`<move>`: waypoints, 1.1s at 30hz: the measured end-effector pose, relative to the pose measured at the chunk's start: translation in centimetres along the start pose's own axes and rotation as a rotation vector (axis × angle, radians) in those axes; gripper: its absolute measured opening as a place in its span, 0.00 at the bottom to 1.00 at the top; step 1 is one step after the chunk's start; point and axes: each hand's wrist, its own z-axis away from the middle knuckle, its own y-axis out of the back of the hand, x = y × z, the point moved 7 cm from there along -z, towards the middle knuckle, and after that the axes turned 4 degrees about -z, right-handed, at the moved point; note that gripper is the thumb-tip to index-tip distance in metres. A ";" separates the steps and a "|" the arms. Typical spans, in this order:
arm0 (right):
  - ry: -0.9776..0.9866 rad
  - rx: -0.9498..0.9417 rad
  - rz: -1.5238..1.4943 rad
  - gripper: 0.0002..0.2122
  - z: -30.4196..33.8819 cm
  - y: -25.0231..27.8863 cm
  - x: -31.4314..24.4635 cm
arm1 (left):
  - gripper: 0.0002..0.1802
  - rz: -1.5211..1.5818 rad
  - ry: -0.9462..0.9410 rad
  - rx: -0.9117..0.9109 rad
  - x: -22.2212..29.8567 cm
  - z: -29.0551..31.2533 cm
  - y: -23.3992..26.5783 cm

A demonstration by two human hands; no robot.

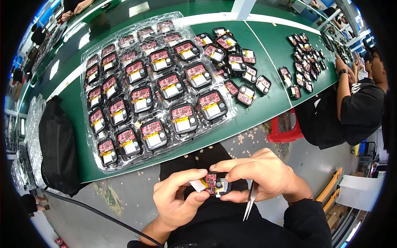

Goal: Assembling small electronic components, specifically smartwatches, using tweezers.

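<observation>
Over my lap, my two hands hold a small black device case (225, 189) with a red circuit board (211, 180) and a round dark part in it. My left hand (175, 202) is closed, thumb and forefinger around a white battery pack (199, 185) with yellow tape, tilted out beside the board. My right hand (266, 173) grips the case's right side between thumb and fingers. Metal tweezers (250, 201) are also tucked in that hand, their tips pointing down and away from the case.
A clear plastic tray (169, 151) with rows of similar devices covers much of the green table (264, 115). Loose units (247, 95) are heaped to its right. A black mesh bag (58, 144) stands at the left, a red stool (283, 127) under the table. A co-worker (351, 99) sits at right.
</observation>
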 end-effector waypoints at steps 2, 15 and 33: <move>0.010 0.006 -0.001 0.21 -0.1 -0.1 -0.3 | 0.24 -0.006 0.005 -0.019 -0.2 0.3 0.3; 0.199 0.074 0.222 0.15 -0.1 -0.2 -2.7 | 0.26 0.150 0.000 -0.115 -0.5 0.7 0.5; 0.191 -0.031 0.366 0.11 0.0 -1.3 -2.2 | 0.18 0.053 0.185 -0.149 -1.3 0.0 0.1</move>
